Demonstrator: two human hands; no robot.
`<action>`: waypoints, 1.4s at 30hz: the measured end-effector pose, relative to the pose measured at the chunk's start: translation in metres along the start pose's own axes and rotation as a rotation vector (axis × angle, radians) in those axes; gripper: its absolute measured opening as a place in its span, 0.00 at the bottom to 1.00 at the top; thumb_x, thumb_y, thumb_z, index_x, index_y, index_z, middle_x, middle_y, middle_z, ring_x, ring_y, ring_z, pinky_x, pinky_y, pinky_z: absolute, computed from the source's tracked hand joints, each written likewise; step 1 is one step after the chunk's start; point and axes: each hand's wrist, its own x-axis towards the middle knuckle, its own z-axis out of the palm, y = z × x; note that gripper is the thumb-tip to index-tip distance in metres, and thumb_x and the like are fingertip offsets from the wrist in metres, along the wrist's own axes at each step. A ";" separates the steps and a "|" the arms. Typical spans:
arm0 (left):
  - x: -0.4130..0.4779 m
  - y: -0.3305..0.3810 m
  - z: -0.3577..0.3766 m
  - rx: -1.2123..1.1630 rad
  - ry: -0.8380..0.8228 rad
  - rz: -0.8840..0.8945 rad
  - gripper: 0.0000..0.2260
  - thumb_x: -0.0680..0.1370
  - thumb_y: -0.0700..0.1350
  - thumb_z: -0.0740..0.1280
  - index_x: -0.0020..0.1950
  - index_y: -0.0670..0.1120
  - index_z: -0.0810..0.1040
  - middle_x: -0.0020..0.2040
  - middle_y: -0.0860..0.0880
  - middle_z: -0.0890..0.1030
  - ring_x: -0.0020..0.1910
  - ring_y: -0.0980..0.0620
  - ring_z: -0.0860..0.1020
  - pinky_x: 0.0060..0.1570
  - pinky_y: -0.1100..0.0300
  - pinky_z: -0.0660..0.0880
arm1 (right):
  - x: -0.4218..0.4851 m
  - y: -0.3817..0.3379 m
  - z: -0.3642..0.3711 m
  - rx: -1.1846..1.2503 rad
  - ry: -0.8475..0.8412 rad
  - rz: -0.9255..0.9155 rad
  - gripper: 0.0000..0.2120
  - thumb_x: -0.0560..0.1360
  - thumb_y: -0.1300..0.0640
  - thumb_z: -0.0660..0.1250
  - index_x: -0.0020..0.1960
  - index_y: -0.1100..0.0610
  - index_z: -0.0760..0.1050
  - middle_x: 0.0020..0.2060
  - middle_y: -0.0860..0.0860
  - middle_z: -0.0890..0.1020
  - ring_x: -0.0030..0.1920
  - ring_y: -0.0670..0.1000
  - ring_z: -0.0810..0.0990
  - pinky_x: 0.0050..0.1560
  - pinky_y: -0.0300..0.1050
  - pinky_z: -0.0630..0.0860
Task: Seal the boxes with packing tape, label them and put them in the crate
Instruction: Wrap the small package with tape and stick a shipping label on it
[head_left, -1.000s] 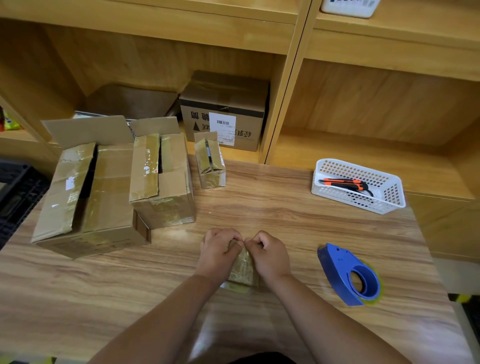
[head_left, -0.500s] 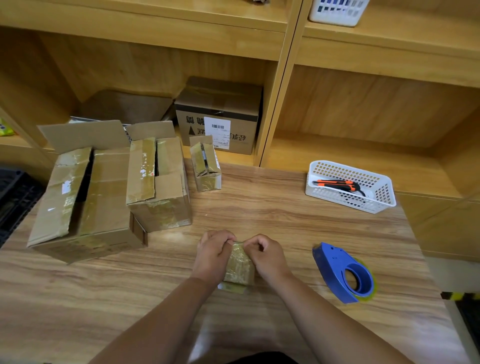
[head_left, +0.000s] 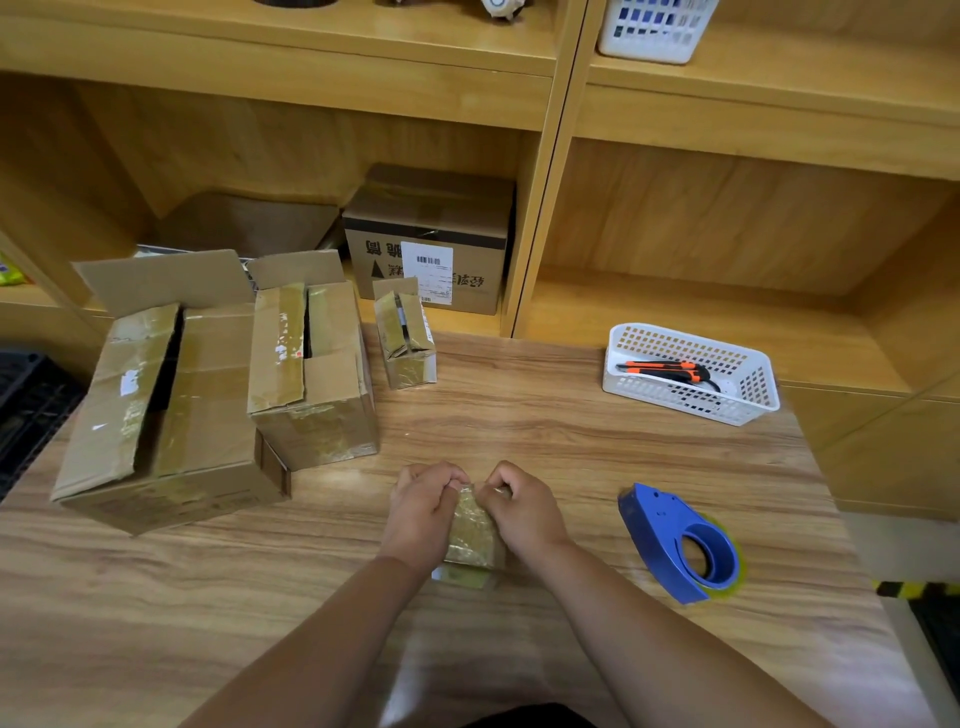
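A small tape-covered cardboard box (head_left: 471, 535) sits on the wooden table in front of me. My left hand (head_left: 423, 512) grips its left side and my right hand (head_left: 522, 512) grips its right side, fingers curled over the far top edge. A blue tape dispenser (head_left: 675, 540) lies to the right. Three other boxes stand at the left: a large one (head_left: 156, 415), a medium one (head_left: 311, 374) and a small one (head_left: 408, 338), all with flaps partly open. A black crate (head_left: 26, 389) shows at the left edge.
A white basket (head_left: 691, 405) holding an orange-black utility knife (head_left: 670, 370) stands at the back right. A labelled carton (head_left: 431, 239) sits in the wooden shelf behind the table. Another white basket (head_left: 654, 31) is on the upper shelf.
Both hands stay on the small box; the fingers have shifted a little along its top edge. The camera has tilted, so more of the upper shelf shows.
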 end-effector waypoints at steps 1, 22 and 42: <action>0.000 0.000 -0.001 -0.002 0.001 0.004 0.15 0.79 0.43 0.61 0.43 0.64 0.73 0.47 0.51 0.76 0.52 0.56 0.67 0.52 0.62 0.64 | 0.002 0.000 -0.001 -0.002 -0.005 0.002 0.11 0.73 0.49 0.67 0.35 0.52 0.71 0.28 0.47 0.72 0.32 0.48 0.70 0.36 0.46 0.67; -0.011 0.026 -0.020 0.119 -0.037 -0.151 0.07 0.78 0.52 0.63 0.44 0.52 0.75 0.39 0.55 0.78 0.41 0.55 0.76 0.37 0.62 0.68 | -0.021 0.010 -0.005 0.219 0.069 0.000 0.07 0.77 0.56 0.65 0.46 0.54 0.82 0.35 0.41 0.81 0.39 0.41 0.78 0.41 0.34 0.70; -0.024 -0.021 -0.023 -0.101 -0.137 -0.257 0.15 0.80 0.41 0.59 0.67 0.46 0.69 0.56 0.47 0.78 0.52 0.53 0.76 0.46 0.67 0.70 | -0.044 0.016 0.019 -0.878 0.021 -0.555 0.20 0.70 0.43 0.56 0.61 0.37 0.71 0.52 0.47 0.77 0.47 0.52 0.76 0.42 0.47 0.75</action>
